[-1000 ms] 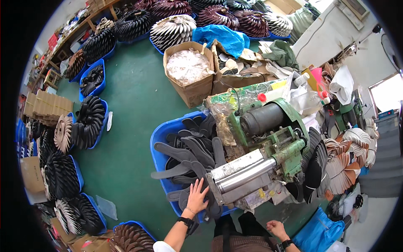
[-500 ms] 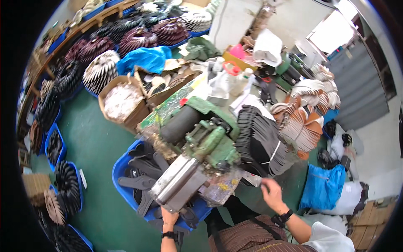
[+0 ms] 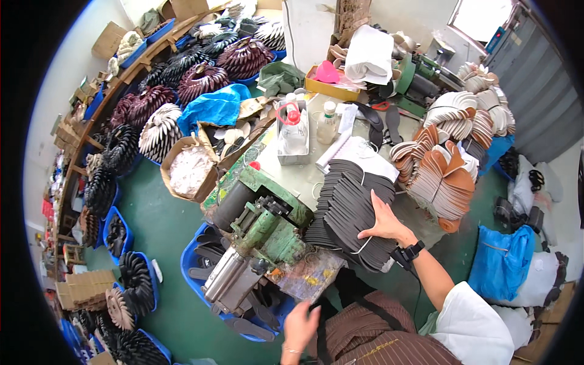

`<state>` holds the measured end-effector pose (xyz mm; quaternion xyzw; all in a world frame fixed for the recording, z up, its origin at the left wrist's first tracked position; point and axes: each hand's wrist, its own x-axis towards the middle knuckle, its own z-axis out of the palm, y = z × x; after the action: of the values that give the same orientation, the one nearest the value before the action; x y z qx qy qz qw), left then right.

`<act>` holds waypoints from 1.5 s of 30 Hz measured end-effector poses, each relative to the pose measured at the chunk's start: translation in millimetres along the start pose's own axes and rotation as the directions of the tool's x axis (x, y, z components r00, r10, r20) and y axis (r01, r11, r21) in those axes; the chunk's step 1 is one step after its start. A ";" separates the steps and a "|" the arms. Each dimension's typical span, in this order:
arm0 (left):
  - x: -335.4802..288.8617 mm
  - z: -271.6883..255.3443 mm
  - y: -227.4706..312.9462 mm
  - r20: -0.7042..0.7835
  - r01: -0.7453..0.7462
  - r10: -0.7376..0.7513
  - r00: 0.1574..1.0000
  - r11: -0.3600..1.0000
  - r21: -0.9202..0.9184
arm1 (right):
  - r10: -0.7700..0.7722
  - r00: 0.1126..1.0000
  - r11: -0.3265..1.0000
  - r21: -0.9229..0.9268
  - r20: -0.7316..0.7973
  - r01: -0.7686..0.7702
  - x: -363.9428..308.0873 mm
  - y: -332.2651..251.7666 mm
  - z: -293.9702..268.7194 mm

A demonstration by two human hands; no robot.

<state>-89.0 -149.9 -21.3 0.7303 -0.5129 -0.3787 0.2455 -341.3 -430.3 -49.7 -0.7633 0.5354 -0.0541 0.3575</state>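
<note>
My right hand lies on the bundle of dark grey shoe soles, thumb and fingers spread over its near right side. A pale string runs round part of that bundle. My left hand hovers in front of the green machine, close to its stained plate. Its fingers are slightly bent and apart, with nothing visible in them. Left of that hand, below the machine's metal roller, a blue tub contains several loose dark soles.
Bundles of brown and white soles stand right of the grey stack. A grey box with bottles and a glass jar occupy the table's back. Cartons stand left. Blue bags lie at right.
My right hand has moved up and forward onto the grey sole bundle. My left hand has left the tub's area under the roller and moved right. The view has shifted.
</note>
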 end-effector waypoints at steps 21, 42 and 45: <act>123.5 110.5 96.4 -0.192 -0.196 0.439 0.878 0.694 0.692 | -0.101 0.987 0.988 -0.126 -0.125 0.085 -3.5 -24.3 4.4; 169.1 80.3 149.5 -0.223 -0.374 0.439 0.870 0.884 0.280 | 0.281 0.960 -0.241 0.968 0.002 0.069 -15.3 -36.4 -141.4; 156.7 68.1 148.0 -0.327 -0.435 0.379 0.866 0.893 -0.116 | 0.125 0.974 -0.221 0.962 0.188 -0.158 -56.5 -29.4 -103.2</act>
<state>-197.9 -346.7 1.7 0.6273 -0.5756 -0.2506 0.4609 -390.2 -427.2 61.1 -0.1400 0.3749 -0.3991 0.8250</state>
